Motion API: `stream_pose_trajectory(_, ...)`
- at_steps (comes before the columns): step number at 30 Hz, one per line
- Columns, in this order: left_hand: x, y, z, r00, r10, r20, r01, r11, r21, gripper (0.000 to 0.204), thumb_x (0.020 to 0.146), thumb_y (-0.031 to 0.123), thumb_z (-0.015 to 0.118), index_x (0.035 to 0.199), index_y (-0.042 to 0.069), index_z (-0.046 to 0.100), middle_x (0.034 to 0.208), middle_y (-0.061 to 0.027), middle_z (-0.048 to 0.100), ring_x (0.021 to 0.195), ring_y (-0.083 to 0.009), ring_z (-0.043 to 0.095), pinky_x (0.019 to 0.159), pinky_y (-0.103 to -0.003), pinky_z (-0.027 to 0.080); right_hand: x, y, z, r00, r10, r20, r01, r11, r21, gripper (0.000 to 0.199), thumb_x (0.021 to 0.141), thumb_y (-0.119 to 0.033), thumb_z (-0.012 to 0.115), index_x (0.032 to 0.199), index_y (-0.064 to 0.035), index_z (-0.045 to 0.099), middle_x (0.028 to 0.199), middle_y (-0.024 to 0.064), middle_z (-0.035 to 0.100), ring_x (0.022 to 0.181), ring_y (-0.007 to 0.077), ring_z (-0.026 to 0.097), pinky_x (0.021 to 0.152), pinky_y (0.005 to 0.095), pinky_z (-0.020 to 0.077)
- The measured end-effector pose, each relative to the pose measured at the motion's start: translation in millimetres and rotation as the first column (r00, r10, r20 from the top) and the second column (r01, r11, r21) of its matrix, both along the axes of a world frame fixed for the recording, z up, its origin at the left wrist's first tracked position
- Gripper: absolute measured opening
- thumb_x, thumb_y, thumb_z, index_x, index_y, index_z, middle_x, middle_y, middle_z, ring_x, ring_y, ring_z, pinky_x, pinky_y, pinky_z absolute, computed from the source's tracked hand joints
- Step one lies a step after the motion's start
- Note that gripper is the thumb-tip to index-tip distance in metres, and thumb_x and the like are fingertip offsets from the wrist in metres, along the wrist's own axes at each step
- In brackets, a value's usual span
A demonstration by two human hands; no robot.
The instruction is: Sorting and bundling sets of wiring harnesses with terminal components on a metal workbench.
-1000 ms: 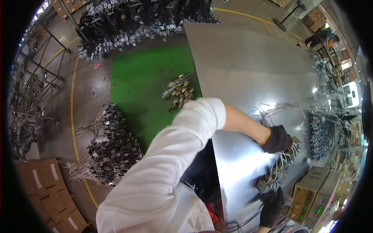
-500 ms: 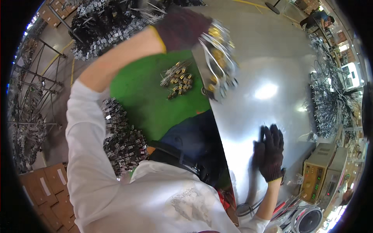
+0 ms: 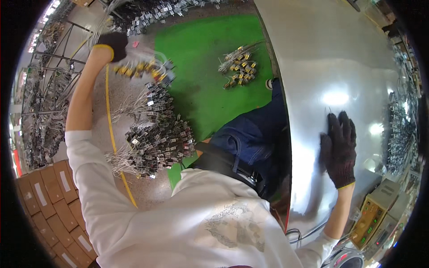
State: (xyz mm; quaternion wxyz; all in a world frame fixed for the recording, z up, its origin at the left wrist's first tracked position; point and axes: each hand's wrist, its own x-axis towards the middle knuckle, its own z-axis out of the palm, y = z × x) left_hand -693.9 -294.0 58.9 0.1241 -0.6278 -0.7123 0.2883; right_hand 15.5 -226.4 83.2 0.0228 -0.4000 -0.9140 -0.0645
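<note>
One bundle [image 3: 145, 69] of pale cables hangs from the left hand [image 3: 113, 46], whose dark glove is closed around it — yellow blocks in a blurred row, thin whitish wires looping beside them and darker tips at the far end. It is out over the floor [image 3: 96, 107], near a pile [image 3: 156, 134] of black connectors and the green mat [image 3: 196, 49]. The right hand [image 3: 342, 149], empty, stretches its fingers over the metal table [image 3: 313, 58] — contact unclear.
</note>
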Motion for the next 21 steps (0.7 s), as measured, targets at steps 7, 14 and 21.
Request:
stream_pose_trajectory(7, -70, -70, -80, 0.581, 0.807, 0.108, -0.588, 0.508, -0.63, 0.02, 0.086, 0.021, 0.08, 0.076, 0.004, 0.08, 0.071, -0.0118, 0.078, 0.059, -0.0238, 0.075, 0.055, -0.043, 0.061, -25, 27, -3, 0.994, 0.071, 0.078, -0.068, 0.997, -0.038, 0.051, 0.105, -0.019, 0.064, 0.154, -0.0055, 0.056, 0.158, 0.0209, 0.053, 0.149, 0.0477, 0.044, 0.123, 0.0534, 0.0389)
stream_pose_trajectory(14, -75, -114, -136, 0.336, 0.916, 0.218, -0.658, 0.394, -0.642, 0.041, 0.098, 0.032, 0.07, 0.071, 0.001, 0.072, 0.064, -0.0099, 0.073, 0.049, -0.0209, 0.065, 0.047, -0.04, 0.054, -56, 57, -7, 0.989, 0.015, 0.15, -0.002, 0.996, -0.087, 0.055, 0.107, -0.016, 0.061, 0.161, -0.0144, 0.051, 0.163, 0.022, 0.048, 0.151, 0.0442, 0.044, 0.122, 0.0525, 0.0404)
stream_pose_trajectory(21, -158, -243, -300, 0.539, 0.825, 0.168, -0.72, 0.556, -0.415, 0.034, 0.101, 0.034, 0.063, 0.092, 0.005, 0.077, 0.091, -0.0187, 0.079, 0.08, -0.0308, 0.078, 0.069, -0.051, 0.061, -73, 67, -17, 0.989, 0.01, 0.146, 0.001, 0.997, -0.078, 0.052, 0.109, -0.019, 0.057, 0.161, -0.0111, 0.051, 0.164, 0.0226, 0.046, 0.15, 0.0442, 0.045, 0.122, 0.0508, 0.0401)
